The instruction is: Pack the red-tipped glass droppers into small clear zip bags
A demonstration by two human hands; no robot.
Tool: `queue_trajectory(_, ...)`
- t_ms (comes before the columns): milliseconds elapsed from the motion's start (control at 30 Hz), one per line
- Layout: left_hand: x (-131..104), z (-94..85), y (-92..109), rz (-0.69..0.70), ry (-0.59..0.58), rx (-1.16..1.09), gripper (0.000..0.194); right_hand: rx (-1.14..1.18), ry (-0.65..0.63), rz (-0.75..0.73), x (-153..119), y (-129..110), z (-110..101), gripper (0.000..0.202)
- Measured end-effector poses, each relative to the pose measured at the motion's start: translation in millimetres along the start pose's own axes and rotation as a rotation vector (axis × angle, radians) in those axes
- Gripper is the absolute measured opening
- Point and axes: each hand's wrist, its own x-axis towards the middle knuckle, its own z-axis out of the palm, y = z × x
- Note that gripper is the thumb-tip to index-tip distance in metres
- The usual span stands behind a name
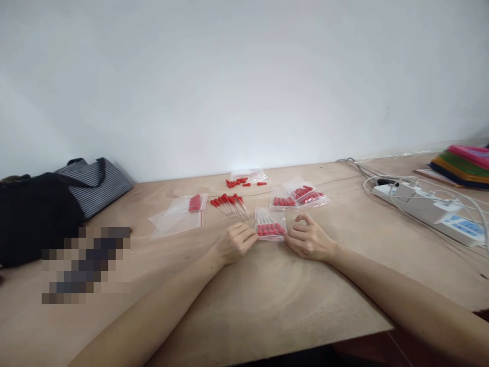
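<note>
A small clear zip bag (270, 235) holds several droppers with red rubber bulbs, side by side, bulbs toward me. My left hand (237, 242) is closed at its lower left corner, fingers pressed together on the edge. At the lower right corner my right hand (308, 239) pinches the bag, its index finger curled up. Just beyond my left hand lies a fan of loose red-bulbed droppers (231, 205). Filled bags (283, 196) of red-bulbed droppers overlap behind my right hand. To the left, another bag (179, 211) with red bulbs rests on flat, clear bags.
Loose red bulbs (237, 181) lie near the wall beside a clear bag (250, 174). A power strip (431, 206) with tangled white cables occupies the right. Coloured folders (464, 165) are stacked behind it. A black bag (38, 214) and a striped bag (101, 186) stand left, near a blurred-out dark object (89, 265).
</note>
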Motion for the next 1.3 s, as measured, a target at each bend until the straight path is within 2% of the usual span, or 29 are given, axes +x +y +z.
queue_trajectory(200, 3.2, -1.8, 1.6, -0.010, -0.018, 0.021, 0.023, -0.065, 0.030, 0.053, 3.3, -4.0, -0.9, 0.012)
queue_trajectory(467, 4.5, -4.2, 2.9, -0.024, -0.003, 0.007, 0.021, -0.061, 0.074, 0.014, 2.7, -6.5, 2.1, 0.017)
queue_trajectory(700, 5.4, -5.0, 3.5, -0.037, 0.020, -0.006, 0.021, -0.102, 0.078, 0.041, 6.6, -6.8, 2.5, 0.008)
queue_trajectory(933, 4.5, -3.2, 2.4, -0.038, 0.029, -0.023, 0.016, -0.065, 0.087, 0.010, 11.1, -8.4, 7.4, 0.013)
queue_trajectory(1133, 4.3, -2.6, 2.5, -0.049, 0.028, -0.026, 0.015, -0.088, 0.095, 0.052, 18.8, -11.9, 10.3, 0.011)
queue_trajectory(1300, 3.7, -3.2, 2.5, -0.051, 0.028, -0.021, 0.015, -0.087, 0.084, 0.049, 26.5, -16.2, 18.0, 0.021)
